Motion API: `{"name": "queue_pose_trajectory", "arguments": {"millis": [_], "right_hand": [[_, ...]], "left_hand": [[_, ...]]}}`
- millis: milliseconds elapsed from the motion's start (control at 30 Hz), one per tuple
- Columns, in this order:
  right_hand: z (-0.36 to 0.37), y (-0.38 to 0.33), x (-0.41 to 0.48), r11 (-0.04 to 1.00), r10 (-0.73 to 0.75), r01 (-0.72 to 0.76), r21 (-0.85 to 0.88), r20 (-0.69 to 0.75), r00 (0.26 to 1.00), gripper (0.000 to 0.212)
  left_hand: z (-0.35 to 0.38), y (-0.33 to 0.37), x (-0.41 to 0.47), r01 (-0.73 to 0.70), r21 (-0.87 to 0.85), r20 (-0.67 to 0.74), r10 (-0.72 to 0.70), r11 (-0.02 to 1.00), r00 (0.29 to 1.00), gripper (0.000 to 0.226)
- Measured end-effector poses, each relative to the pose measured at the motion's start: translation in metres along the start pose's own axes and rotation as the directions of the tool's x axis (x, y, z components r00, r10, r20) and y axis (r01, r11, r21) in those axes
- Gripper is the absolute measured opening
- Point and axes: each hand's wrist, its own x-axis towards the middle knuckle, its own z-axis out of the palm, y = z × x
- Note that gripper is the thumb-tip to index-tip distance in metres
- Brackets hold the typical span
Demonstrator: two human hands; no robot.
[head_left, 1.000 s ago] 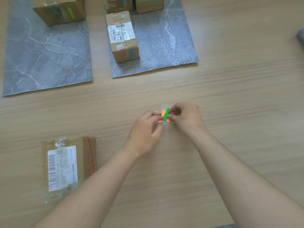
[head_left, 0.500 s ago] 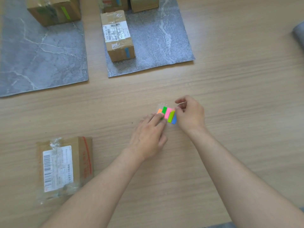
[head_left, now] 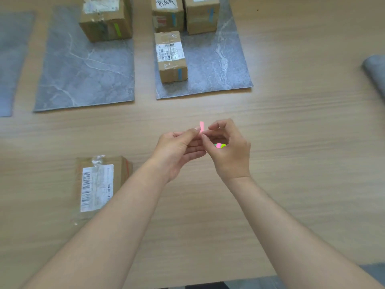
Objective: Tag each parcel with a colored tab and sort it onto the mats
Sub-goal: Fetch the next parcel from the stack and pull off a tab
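Note:
A pink tab (head_left: pixel 201 126) stands upright between my hands, above the table. My left hand (head_left: pixel 177 152) pinches its lower end with thumb and forefinger, and the fingertips of my right hand (head_left: pixel 229 151) pinch it from the other side. The pad of colored tabs (head_left: pixel 219 145) shows green and pink through the gap under my right hand's curled fingers; I cannot tell whether that hand holds it. An untagged flat parcel (head_left: pixel 100 184) with a barcode label lies on the table, left of my left forearm.
The middle grey mat (head_left: pixel 83 69) carries one box with a green tab (head_left: pixel 106 17). The right mat (head_left: pixel 220 59) carries three boxes with blue tabs, the nearest (head_left: pixel 171 57) close to its front. Another mat (head_left: pixel 12 59) lies far left. A grey roll (head_left: pixel 376 71) sits at the right edge.
My hands have lifted from the table. A pink tab has come off the pad and is now pinched between them. The pad, earlier open on the table, is now mostly hidden under my right hand.

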Motion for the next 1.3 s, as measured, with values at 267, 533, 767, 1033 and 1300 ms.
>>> {"name": "queue_pose_trajectory", "arguments": {"millis": [267, 533, 767, 1033, 1300], "right_hand": [[0.031, -0.039, -0.062, 0.992, -0.125, 0.115, 0.058, 0.201, 0.972, 0.025], [0.081, -0.067, -0.155, 0.970, 0.120, -0.117, 0.214, 0.000, 0.993, 0.019], [0.118, -0.091, -0.205, 0.971, 0.196, -0.200, 0.133, 0.045, 0.980, 0.025], [0.141, -0.081, -0.211, 0.919, -0.024, 0.173, -0.353, 0.388, 0.921, 0.060], [0.146, -0.072, -0.205, 0.816, 0.022, 0.296, -0.496, 0.539, 0.842, 0.058]], "left_hand": [[-0.072, -0.012, -0.072, -0.039, -0.060, -0.041, 0.036, 0.997, 0.998, 0.007], [-0.161, -0.062, -0.143, -0.202, 0.007, -0.091, 0.202, 0.979, 0.975, 0.011], [-0.224, -0.089, -0.179, -0.281, 0.104, -0.146, 0.294, 0.954, 0.945, 0.013], [-0.249, -0.123, -0.167, -0.276, 0.305, -0.165, 0.336, 0.911, 0.927, 0.011], [-0.240, -0.139, -0.138, -0.273, 0.304, -0.164, 0.333, 0.913, 0.929, 0.005]]}}
